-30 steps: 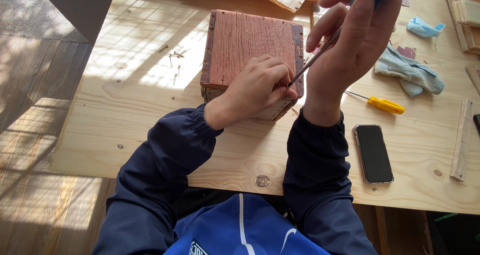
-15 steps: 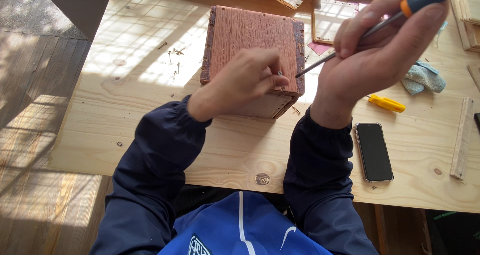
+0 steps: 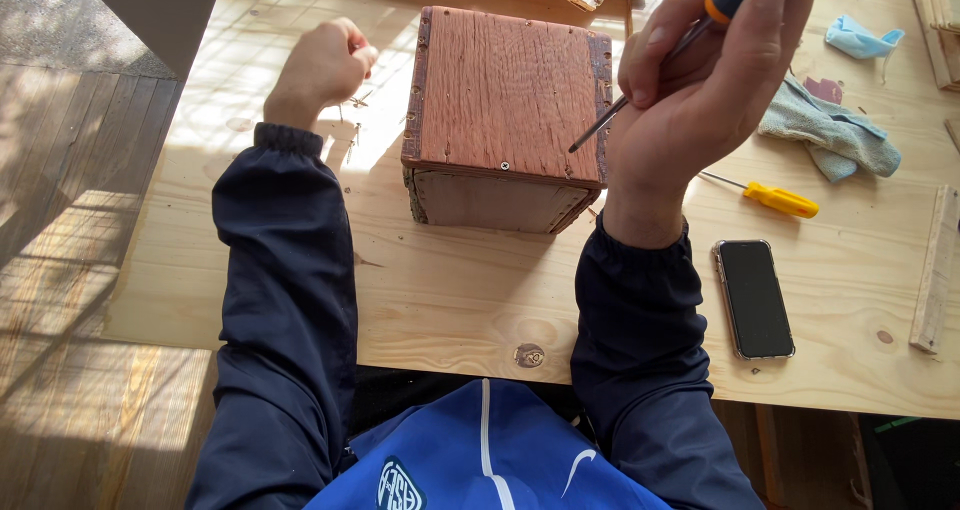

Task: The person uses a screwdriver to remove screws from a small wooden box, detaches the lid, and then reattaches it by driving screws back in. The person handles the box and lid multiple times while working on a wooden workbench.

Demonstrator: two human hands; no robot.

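Observation:
A reddish-brown wooden box (image 3: 505,100) stands on the pale wooden table (image 3: 470,290), with one screw near the front edge of its top. My right hand (image 3: 710,80) is raised beside the box's right edge and grips a screwdriver (image 3: 690,35) with a dark and orange handle; its tip points down-left at the box's top right edge. My left hand (image 3: 320,65) is to the left of the box, fingers curled over several small screws (image 3: 355,120) scattered on the table. Whether it holds one I cannot tell.
A black phone (image 3: 755,297) lies face up to the right. A yellow-handled screwdriver (image 3: 765,197), a grey-blue cloth (image 3: 830,130) and a light blue face mask (image 3: 860,38) lie beyond it. Wooden strips (image 3: 935,270) sit at the right edge. More wood pieces lie at the far edge.
My left hand left the box's top and moved left to the screws on the table. My right hand stayed raised with the screwdriver.

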